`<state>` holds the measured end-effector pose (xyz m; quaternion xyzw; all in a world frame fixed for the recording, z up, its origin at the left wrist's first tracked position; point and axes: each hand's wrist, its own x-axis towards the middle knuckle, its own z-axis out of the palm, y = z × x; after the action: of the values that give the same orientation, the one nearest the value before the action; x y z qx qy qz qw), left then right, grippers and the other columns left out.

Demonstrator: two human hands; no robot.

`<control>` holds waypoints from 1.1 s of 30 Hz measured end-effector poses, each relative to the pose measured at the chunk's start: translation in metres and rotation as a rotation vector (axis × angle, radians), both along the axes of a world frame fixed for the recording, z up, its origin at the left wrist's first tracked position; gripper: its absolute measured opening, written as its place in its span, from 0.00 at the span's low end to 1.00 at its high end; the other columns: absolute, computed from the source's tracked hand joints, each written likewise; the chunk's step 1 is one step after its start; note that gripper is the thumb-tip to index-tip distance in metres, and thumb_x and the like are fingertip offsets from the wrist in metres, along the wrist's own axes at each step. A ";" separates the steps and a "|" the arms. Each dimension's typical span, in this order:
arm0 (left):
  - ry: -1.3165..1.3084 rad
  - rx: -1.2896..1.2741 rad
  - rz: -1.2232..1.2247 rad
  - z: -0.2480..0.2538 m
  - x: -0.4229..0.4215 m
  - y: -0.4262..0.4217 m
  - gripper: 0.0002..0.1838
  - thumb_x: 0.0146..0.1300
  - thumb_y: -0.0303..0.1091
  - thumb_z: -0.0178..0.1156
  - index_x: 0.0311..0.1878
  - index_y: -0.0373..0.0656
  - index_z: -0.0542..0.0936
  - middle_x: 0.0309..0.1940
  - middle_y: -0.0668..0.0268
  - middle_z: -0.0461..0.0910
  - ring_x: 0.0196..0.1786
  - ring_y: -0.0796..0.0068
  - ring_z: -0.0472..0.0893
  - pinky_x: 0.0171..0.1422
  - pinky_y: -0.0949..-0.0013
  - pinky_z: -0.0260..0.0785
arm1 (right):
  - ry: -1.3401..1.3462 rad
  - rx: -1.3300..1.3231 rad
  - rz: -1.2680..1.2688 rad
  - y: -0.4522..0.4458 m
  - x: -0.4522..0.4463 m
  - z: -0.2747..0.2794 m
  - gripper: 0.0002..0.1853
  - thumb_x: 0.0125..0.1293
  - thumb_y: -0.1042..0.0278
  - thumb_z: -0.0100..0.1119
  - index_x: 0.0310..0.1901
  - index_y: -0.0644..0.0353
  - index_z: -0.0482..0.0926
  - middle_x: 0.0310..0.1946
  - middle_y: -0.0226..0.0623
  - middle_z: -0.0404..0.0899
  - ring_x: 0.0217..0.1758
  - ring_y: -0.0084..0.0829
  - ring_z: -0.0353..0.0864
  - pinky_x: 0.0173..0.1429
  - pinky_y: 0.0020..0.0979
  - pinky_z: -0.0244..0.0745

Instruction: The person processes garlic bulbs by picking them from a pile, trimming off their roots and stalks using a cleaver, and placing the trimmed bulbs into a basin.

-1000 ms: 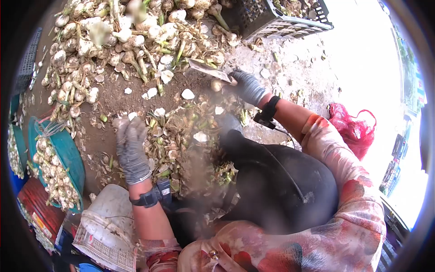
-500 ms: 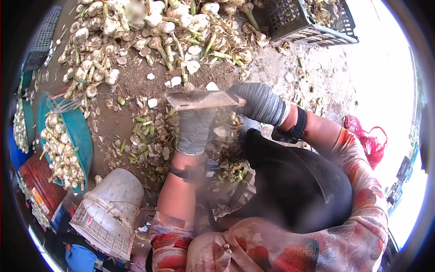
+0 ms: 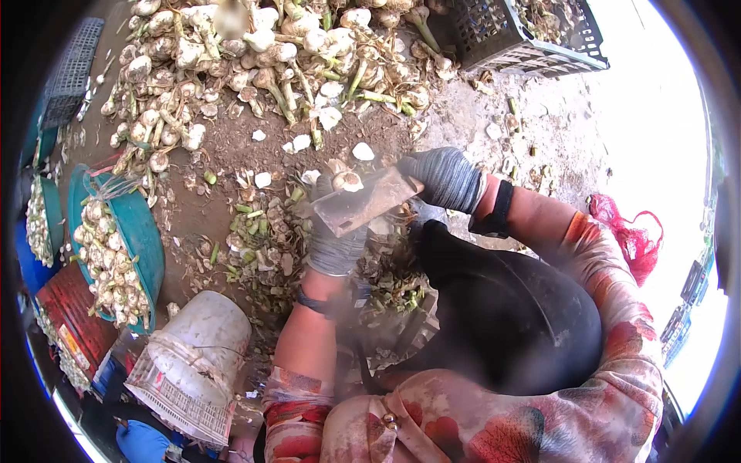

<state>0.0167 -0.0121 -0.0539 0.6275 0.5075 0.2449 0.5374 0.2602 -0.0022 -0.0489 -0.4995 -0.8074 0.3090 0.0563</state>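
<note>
My right hand [image 3: 446, 179], in a grey knitted glove, is closed round the handle of a cleaver [image 3: 367, 202] with a wide, dirty blade. The blade lies across my left hand [image 3: 336, 243], gloved in the same grey, and hides most of its fingers. A garlic bulb [image 3: 347, 182] shows just beyond the blade's upper edge, at my left fingertips. Beneath both hands, cut green stem pieces and dry skins [image 3: 266, 239] litter the ground. Ahead of them lies a big heap of garlic with stalks [image 3: 270, 54].
On the left stands a teal basin [image 3: 147, 231] filled with trimmed garlic bulbs. A white bucket [image 3: 204, 332] rests closer to me, by a pale plastic basket [image 3: 177, 397]. A black crate [image 3: 532, 54] is at the top right; a red net bag [image 3: 629, 235] lies right.
The cleaver has tilted, its free end dropping toward me while the handle side stays higher. The garlic bulb at my left fingertips now shows past the blade.
</note>
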 end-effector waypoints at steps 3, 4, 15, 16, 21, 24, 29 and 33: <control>-0.094 -0.129 0.224 0.036 0.021 0.002 0.23 0.61 0.27 0.64 0.58 0.38 0.67 0.45 0.63 0.74 0.46 0.75 0.75 0.53 0.70 0.71 | -0.143 -0.207 -0.233 0.007 0.011 -0.013 0.09 0.61 0.63 0.56 0.40 0.55 0.77 0.28 0.45 0.80 0.36 0.50 0.82 0.39 0.45 0.75; -0.093 -0.126 0.221 0.047 0.021 0.004 0.23 0.61 0.27 0.64 0.58 0.38 0.67 0.45 0.63 0.74 0.46 0.75 0.75 0.53 0.70 0.71 | -0.181 -0.258 -0.277 0.013 0.029 -0.022 0.09 0.64 0.62 0.56 0.39 0.56 0.79 0.28 0.47 0.81 0.35 0.50 0.82 0.39 0.44 0.75; 0.428 0.535 0.148 0.057 0.016 0.010 0.41 0.50 0.42 0.72 0.63 0.37 0.63 0.53 0.53 0.70 0.57 0.55 0.71 0.65 0.53 0.62 | 0.639 -0.570 -0.314 0.029 -0.039 0.036 0.24 0.61 0.48 0.66 0.50 0.58 0.78 0.38 0.38 0.82 0.42 0.26 0.77 0.50 0.33 0.73; 0.298 0.453 0.223 0.055 0.014 0.007 0.36 0.54 0.36 0.69 0.64 0.40 0.64 0.53 0.58 0.71 0.58 0.59 0.71 0.64 0.56 0.63 | 0.657 -0.448 -0.298 0.028 -0.039 0.030 0.25 0.60 0.47 0.66 0.50 0.58 0.78 0.37 0.38 0.81 0.41 0.27 0.78 0.49 0.33 0.74; -0.948 -0.709 0.536 0.028 0.015 0.012 0.24 0.64 0.45 0.61 0.58 0.41 0.71 0.53 0.58 0.75 0.56 0.62 0.76 0.57 0.61 0.71 | 0.475 -0.277 -0.156 0.024 -0.044 0.034 0.25 0.57 0.48 0.66 0.50 0.56 0.77 0.41 0.47 0.80 0.46 0.49 0.80 0.49 0.40 0.75; -0.881 -0.781 0.553 0.006 0.006 0.010 0.17 0.66 0.41 0.59 0.53 0.42 0.77 0.46 0.61 0.81 0.50 0.63 0.80 0.55 0.62 0.73 | 0.334 -0.034 -0.056 0.022 -0.026 0.032 0.26 0.56 0.46 0.66 0.49 0.56 0.77 0.41 0.47 0.80 0.47 0.48 0.80 0.48 0.42 0.75; 0.118 0.055 0.198 0.024 -0.006 0.010 0.17 0.70 0.37 0.55 0.55 0.37 0.77 0.48 0.61 0.80 0.51 0.73 0.78 0.56 0.69 0.70 | -0.146 -0.279 -0.017 0.039 -0.014 0.062 0.18 0.59 0.47 0.63 0.39 0.53 0.81 0.28 0.43 0.82 0.35 0.46 0.83 0.41 0.41 0.76; 0.054 -0.157 0.282 0.029 -0.018 0.020 0.16 0.69 0.35 0.55 0.54 0.36 0.78 0.46 0.64 0.80 0.47 0.77 0.75 0.56 0.71 0.67 | 0.060 -0.351 -0.203 0.024 0.027 0.004 0.17 0.62 0.52 0.65 0.44 0.55 0.82 0.33 0.44 0.83 0.37 0.40 0.83 0.44 0.33 0.76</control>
<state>-0.0012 0.0075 -0.0248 0.5123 0.6226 0.2604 0.5312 0.2867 0.0221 -0.0445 -0.5708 -0.6848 0.4524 0.0235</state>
